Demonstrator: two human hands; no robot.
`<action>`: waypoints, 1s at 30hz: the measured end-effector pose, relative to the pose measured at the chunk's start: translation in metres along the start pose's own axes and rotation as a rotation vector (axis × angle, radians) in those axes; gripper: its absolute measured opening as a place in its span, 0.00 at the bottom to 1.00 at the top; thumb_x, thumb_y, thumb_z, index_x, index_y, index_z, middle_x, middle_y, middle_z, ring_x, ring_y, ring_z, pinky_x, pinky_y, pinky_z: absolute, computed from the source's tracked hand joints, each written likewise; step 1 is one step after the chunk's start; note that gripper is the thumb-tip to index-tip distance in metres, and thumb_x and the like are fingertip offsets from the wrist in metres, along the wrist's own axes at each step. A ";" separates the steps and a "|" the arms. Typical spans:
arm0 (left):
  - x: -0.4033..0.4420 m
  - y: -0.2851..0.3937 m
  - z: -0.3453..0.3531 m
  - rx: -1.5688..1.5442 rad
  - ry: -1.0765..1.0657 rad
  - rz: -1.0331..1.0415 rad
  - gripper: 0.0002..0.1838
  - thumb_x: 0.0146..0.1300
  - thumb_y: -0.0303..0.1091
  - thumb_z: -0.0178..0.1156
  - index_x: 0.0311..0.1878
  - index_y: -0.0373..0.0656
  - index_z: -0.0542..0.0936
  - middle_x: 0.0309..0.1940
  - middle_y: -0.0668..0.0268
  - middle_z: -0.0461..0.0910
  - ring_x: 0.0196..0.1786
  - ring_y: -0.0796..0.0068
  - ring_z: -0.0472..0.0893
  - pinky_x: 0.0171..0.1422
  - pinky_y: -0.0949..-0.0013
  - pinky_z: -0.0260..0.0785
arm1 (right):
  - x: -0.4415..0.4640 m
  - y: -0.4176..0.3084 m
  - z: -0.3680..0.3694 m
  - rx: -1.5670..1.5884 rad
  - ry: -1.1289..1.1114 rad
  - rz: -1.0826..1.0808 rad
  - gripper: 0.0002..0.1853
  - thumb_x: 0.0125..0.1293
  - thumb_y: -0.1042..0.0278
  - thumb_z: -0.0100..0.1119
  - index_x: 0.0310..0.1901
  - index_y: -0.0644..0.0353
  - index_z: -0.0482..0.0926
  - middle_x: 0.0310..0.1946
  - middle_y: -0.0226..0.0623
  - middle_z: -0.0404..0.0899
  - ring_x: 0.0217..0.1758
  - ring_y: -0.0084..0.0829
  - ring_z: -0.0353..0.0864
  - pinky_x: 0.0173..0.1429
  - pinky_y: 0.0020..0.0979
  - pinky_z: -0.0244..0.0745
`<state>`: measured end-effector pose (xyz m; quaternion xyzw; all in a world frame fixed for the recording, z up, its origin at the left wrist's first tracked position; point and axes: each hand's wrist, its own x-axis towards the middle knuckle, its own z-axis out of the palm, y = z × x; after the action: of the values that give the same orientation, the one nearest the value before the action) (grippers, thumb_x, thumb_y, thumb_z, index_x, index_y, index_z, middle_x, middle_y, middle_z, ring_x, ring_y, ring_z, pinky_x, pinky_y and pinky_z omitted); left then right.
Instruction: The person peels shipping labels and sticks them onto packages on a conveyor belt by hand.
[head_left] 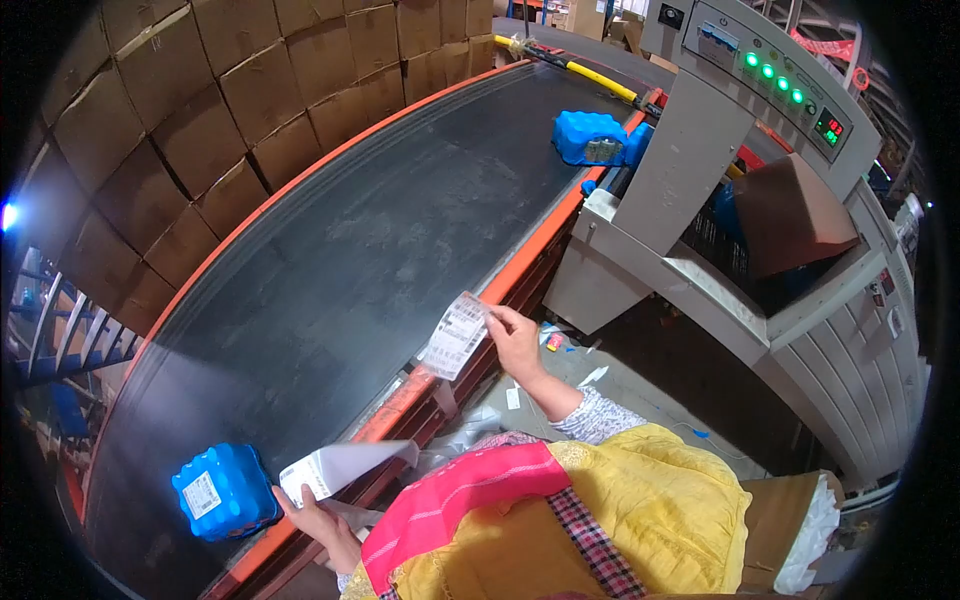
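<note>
My right hand (518,348) pinches the edge of a printed white label (458,335), which hangs over the orange edge of the conveyor. Lower down, my left hand (318,523) holds a long curling strip of labels (345,467) at its left end. Just left of that hand, a blue wrapped pack (226,492) with a white label on it lies on the dark belt (350,260). Farther up the belt, near its right edge, sits another blue pack (590,138), with more blue wrapping beside it.
Stacked cardboard boxes (240,100) line the belt's far side. At the right stands a grey machine (690,150) with green lights and a brown box (795,215) in its opening. A yellow and black bar (600,82) crosses the belt's far end. Scraps litter the floor.
</note>
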<state>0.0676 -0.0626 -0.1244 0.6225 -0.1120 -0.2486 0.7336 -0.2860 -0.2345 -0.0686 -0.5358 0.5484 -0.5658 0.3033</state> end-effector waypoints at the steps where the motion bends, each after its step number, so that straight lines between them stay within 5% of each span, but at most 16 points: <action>1: 0.002 -0.007 0.004 0.028 -0.037 0.010 0.31 0.60 0.16 0.50 0.69 0.34 0.58 0.61 0.53 0.66 0.56 0.66 0.72 0.60 0.66 0.65 | 0.006 0.009 -0.003 0.002 0.020 0.023 0.12 0.65 0.72 0.54 0.47 0.69 0.78 0.36 0.38 0.83 0.37 0.22 0.80 0.42 0.24 0.75; 4: 0.003 -0.025 0.019 0.038 -0.178 0.091 0.35 0.56 0.14 0.48 0.70 0.34 0.57 0.62 0.55 0.65 0.56 0.67 0.71 0.61 0.67 0.63 | 0.021 0.033 -0.007 -0.046 0.064 0.047 0.12 0.64 0.73 0.54 0.47 0.68 0.79 0.34 0.39 0.83 0.36 0.23 0.81 0.42 0.25 0.75; 8: -0.014 -0.035 0.037 0.012 -0.266 0.024 0.21 0.66 0.22 0.48 0.63 0.30 0.68 0.50 0.60 0.76 0.46 0.76 0.76 0.53 0.71 0.68 | 0.031 0.057 -0.013 -0.061 0.112 0.055 0.13 0.62 0.72 0.55 0.47 0.67 0.79 0.32 0.40 0.83 0.34 0.23 0.81 0.41 0.27 0.74; 12: -0.030 -0.034 0.059 0.201 -0.444 -0.025 0.21 0.58 0.16 0.53 0.57 0.29 0.74 0.51 0.55 0.78 0.52 0.72 0.76 0.58 0.71 0.66 | 0.049 0.067 -0.026 -0.075 0.150 0.061 0.13 0.60 0.71 0.55 0.46 0.67 0.79 0.30 0.41 0.83 0.32 0.24 0.81 0.39 0.27 0.74; 15: -0.049 -0.035 0.075 0.314 -0.607 0.108 0.26 0.55 0.13 0.52 0.60 0.31 0.71 0.57 0.53 0.74 0.60 0.68 0.73 0.65 0.67 0.62 | 0.055 0.067 -0.035 -0.127 0.160 0.059 0.12 0.63 0.74 0.54 0.46 0.68 0.79 0.28 0.29 0.80 0.29 0.17 0.76 0.35 0.22 0.72; 17: -0.078 -0.004 0.097 0.330 -0.699 -0.117 0.29 0.54 0.12 0.52 0.63 0.36 0.70 0.40 0.61 0.79 0.34 0.80 0.78 0.40 0.76 0.71 | 0.057 0.068 -0.039 -0.172 0.174 0.072 0.13 0.62 0.72 0.54 0.46 0.67 0.79 0.27 0.30 0.80 0.28 0.18 0.76 0.35 0.23 0.72; 19: -0.077 -0.023 0.100 0.299 -0.816 -0.150 0.29 0.54 0.11 0.52 0.62 0.37 0.71 0.31 0.68 0.76 0.23 0.86 0.71 0.28 0.79 0.66 | 0.059 0.069 -0.041 -0.219 0.187 0.084 0.13 0.61 0.71 0.55 0.46 0.66 0.79 0.27 0.32 0.80 0.28 0.19 0.76 0.35 0.25 0.72; 27: -0.082 -0.016 0.098 0.302 -0.847 -0.284 0.21 0.60 0.18 0.54 0.58 0.37 0.75 0.20 0.75 0.70 0.20 0.89 0.66 0.24 0.81 0.58 | 0.061 0.072 -0.054 -0.280 0.237 0.091 0.14 0.60 0.70 0.56 0.46 0.65 0.80 0.27 0.34 0.81 0.29 0.21 0.77 0.36 0.26 0.72; 30: -0.080 -0.021 0.097 0.320 -0.854 -0.298 0.20 0.61 0.19 0.54 0.58 0.36 0.75 0.20 0.75 0.70 0.20 0.90 0.65 0.24 0.81 0.57 | 0.065 0.073 -0.060 -0.307 0.220 0.149 0.14 0.59 0.69 0.57 0.46 0.64 0.79 0.31 0.44 0.82 0.33 0.32 0.82 0.41 0.31 0.74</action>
<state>-0.0507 -0.1078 -0.1135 0.5791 -0.3496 -0.5643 0.4732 -0.3759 -0.2923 -0.1090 -0.4687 0.6962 -0.5065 0.1976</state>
